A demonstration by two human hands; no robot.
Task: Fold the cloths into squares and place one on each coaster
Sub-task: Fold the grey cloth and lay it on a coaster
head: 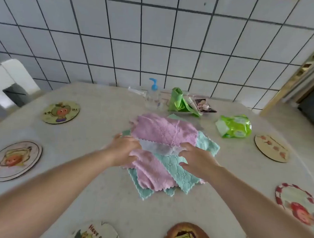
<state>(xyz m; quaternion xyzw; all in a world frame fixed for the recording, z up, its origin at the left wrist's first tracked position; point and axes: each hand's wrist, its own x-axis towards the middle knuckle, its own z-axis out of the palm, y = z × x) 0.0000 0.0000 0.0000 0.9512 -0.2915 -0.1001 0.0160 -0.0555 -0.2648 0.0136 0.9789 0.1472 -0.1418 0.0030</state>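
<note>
At the tabletop's middle: a loose heap of pink and mint-green fleecy cloths (166,155) lay overlapping, none yet folded square; how many there were could not be counted.
Top pink cloth (165,131): its near edge was turned over, showing a pale white underside as a strip between the two hands.
Left hand (124,150): fingers curled round the left end of that turned edge, pinching it; the fingertips were hidden in the fabric.
Right hand (198,158): fingers bent over the right end of the same edge, thumb apart below on the green cloth; the grip itself was blurred.
Round printed wooden coasters: two at the left (61,112) (14,160), two at the right (272,148) (298,204), all bare; those along the near edge (188,236) were cut off by the frame.
Tabletop (97,194): pale, speckled.
Far side: a clear pump bottle with a blue top (152,96), a green bag roll (178,100) and a green wipes packet (234,125); a small dark packet beside the roll was too blurred to read.
</note>
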